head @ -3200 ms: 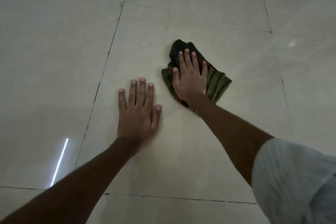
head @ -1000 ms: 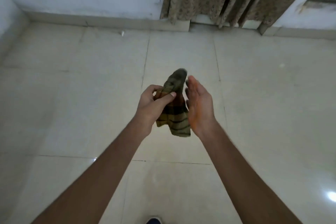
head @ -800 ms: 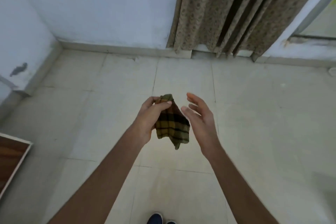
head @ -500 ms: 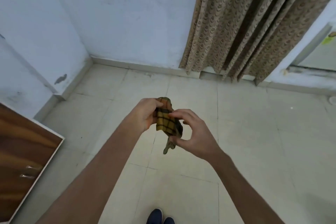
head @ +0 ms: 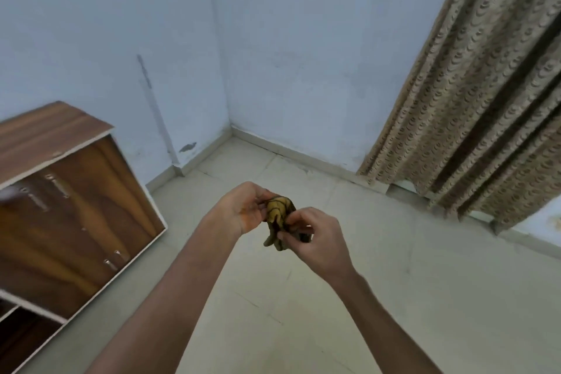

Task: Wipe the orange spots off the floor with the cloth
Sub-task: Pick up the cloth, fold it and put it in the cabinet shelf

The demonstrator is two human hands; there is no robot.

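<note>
The cloth point(head: 278, 218), yellow-green with dark checks, is bunched up in the air in front of me, well above the floor. My left hand point(head: 243, 211) grips its upper part from the left, with an orange tint on the palm. My right hand point(head: 315, 240) pinches the cloth's lower right side with thumb and fingers. Both hands touch the cloth together. No orange spots show on the pale floor tiles point(head: 394, 282) in view.
A wooden cabinet point(head: 60, 222) with metal handles stands at the left against the pale blue wall point(head: 303, 55). A patterned beige curtain point(head: 485, 100) hangs at the right, down to the floor. The room's corner lies straight ahead.
I have come up from the floor, where my right hand pressed the cloth. The view has tilted up toward the corner and cabinet. My right hand has closed on the cloth held by the left.
</note>
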